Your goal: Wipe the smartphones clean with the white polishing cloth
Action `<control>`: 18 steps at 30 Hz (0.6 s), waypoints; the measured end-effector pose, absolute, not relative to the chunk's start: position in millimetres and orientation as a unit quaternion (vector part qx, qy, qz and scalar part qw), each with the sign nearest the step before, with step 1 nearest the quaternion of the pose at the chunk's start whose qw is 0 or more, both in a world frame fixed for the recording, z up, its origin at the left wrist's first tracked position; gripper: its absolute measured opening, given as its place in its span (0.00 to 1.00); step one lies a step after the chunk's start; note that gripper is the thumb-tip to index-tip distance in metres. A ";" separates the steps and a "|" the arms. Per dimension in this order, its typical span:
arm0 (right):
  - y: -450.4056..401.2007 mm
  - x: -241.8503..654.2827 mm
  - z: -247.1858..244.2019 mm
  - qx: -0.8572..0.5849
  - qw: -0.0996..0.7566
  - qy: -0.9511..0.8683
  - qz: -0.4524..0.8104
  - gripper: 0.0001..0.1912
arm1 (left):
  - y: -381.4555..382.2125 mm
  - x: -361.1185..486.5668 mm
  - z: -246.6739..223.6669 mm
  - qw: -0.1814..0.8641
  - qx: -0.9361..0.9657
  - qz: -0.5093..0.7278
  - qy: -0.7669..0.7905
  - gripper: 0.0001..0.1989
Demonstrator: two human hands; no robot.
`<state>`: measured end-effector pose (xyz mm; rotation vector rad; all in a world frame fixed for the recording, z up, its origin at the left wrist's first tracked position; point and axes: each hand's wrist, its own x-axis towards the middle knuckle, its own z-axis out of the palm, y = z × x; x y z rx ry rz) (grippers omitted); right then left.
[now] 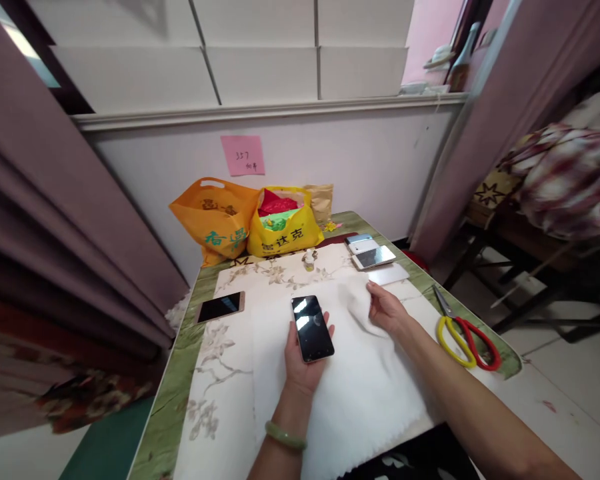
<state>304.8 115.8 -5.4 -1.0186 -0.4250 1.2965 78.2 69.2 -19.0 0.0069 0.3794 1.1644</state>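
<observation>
A black-screened phone (312, 328) lies face up in my left hand (305, 367), whose fingers wrap round its right edge; a green bangle is on that wrist. To its right, my right hand (384, 307) pinches a raised part of a large white cloth (350, 413). The rest of that cloth spreads over the table below both hands. Beyond my right hand lie several phones, one with a white frame (374, 257) among them. Another phone (221, 307) with a dark screen rests at the left side of the table.
Scissors (459, 337) with yellow and red handles lie at the right edge. An orange bag (215, 220) and a yellow bag (285, 230) stand at the back, near a small figurine (309, 259). A pink note (243, 155) hangs on the wall.
</observation>
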 end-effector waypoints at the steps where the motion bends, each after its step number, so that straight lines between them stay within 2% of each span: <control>1: 116.6 310.4 -1.1 -0.444 0.654 -0.181 0.585 0.11 | 70.1 78.0 -20.8 0.820 0.005 0.545 0.176 0.23; 7: 104.2 296.9 17.1 -0.448 0.622 -0.216 0.604 0.17 | 68.1 79.5 -17.4 0.814 -0.006 0.548 0.194 0.22; 11: 80.4 264.5 20.7 -0.466 0.472 -0.481 0.573 0.19 | 64.2 82.7 -9.8 0.810 -0.007 0.548 0.208 0.21; 13: 73.4 252.4 22.2 -0.503 0.437 -0.595 0.449 0.18 | 63.0 84.1 -7.6 0.810 -0.001 0.549 0.206 0.22; 15: 71.0 243.2 22.1 -0.523 0.444 -0.676 0.269 0.16 | 62.2 84.4 -6.9 0.809 -0.001 0.552 0.200 0.21; 16: 70.4 239.2 20.7 -0.503 0.438 -0.719 0.198 0.16 | 61.8 84.1 -7.3 0.809 -0.005 0.553 0.200 0.20; 18: 68.0 231.4 15.2 -0.404 0.391 -0.817 0.131 0.17 | 60.8 82.4 -9.1 0.815 -0.024 0.543 0.203 0.19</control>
